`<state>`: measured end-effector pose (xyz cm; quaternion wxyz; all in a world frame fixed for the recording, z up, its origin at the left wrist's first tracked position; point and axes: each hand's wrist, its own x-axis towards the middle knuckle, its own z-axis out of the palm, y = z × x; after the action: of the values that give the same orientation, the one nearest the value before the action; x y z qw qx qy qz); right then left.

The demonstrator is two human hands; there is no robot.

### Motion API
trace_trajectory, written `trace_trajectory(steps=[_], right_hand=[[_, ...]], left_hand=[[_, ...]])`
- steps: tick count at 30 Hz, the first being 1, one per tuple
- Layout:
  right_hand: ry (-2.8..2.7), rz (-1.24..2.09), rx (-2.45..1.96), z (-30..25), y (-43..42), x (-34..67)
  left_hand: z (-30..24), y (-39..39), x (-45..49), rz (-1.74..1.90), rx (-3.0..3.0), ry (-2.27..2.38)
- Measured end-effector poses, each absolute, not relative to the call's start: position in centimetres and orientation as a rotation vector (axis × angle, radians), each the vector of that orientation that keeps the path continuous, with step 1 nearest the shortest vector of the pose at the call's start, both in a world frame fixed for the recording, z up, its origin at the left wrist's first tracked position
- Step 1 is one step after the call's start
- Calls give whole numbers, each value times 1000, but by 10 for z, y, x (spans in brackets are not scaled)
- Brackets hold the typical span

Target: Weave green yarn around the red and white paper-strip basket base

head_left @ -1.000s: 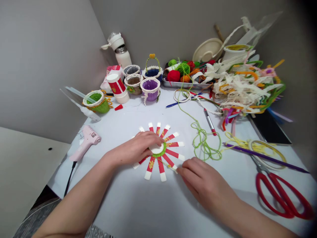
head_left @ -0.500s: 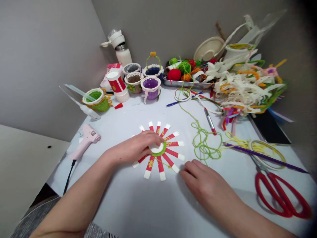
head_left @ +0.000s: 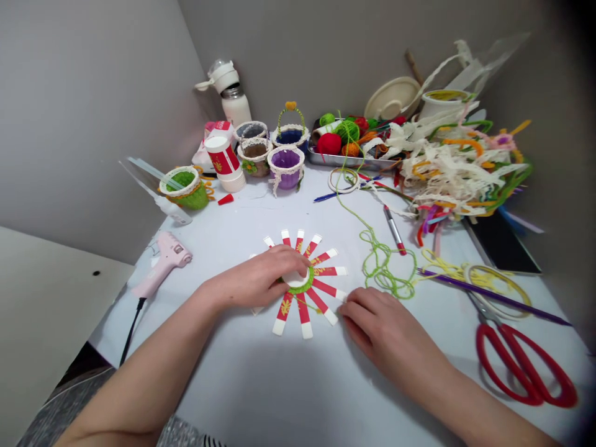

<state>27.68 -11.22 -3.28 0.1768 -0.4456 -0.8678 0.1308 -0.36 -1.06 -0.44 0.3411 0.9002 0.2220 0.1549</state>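
A round wheel of red-and-white paper strips [head_left: 323, 271] lies flat on the table, with a white disc [head_left: 296, 280] at its hub and a ring of green yarn [head_left: 305, 288] around the disc. My left hand [head_left: 256, 279] rests over the hub, its fingers pressing on the disc and hiding the wheel's left strips. My right hand [head_left: 377, 320] lies on the table with its fingertips beside the strip ends at the wheel's right, holding nothing. A thin yellow-green thread [head_left: 305, 303] crosses the lower strips.
A loose tangle of green yarn [head_left: 384, 267] lies right of the wheel. Red-handled scissors [head_left: 524, 366] and a purple rod [head_left: 493, 297] are further right, a pink glue gun [head_left: 162, 264] left. Small woven baskets [head_left: 285, 167], a yarn tray [head_left: 342, 155] and a ribbon pile [head_left: 460, 174] crowd the back.
My right hand has moved from the lower strips, where its fingers were at the thin thread, up to the strip ends on the right. My left hand stays on the hub.
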Motion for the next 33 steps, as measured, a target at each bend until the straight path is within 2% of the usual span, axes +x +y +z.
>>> trace_trajectory(steps=[12,33], right_hand=[[-2234,487,-1151,-44,-101,254],[-2119,610,-1197,-43,-102,251]], left_hand=[[-13,-24,11,230,2522,729],[-20,-36,30,402,2543,770]])
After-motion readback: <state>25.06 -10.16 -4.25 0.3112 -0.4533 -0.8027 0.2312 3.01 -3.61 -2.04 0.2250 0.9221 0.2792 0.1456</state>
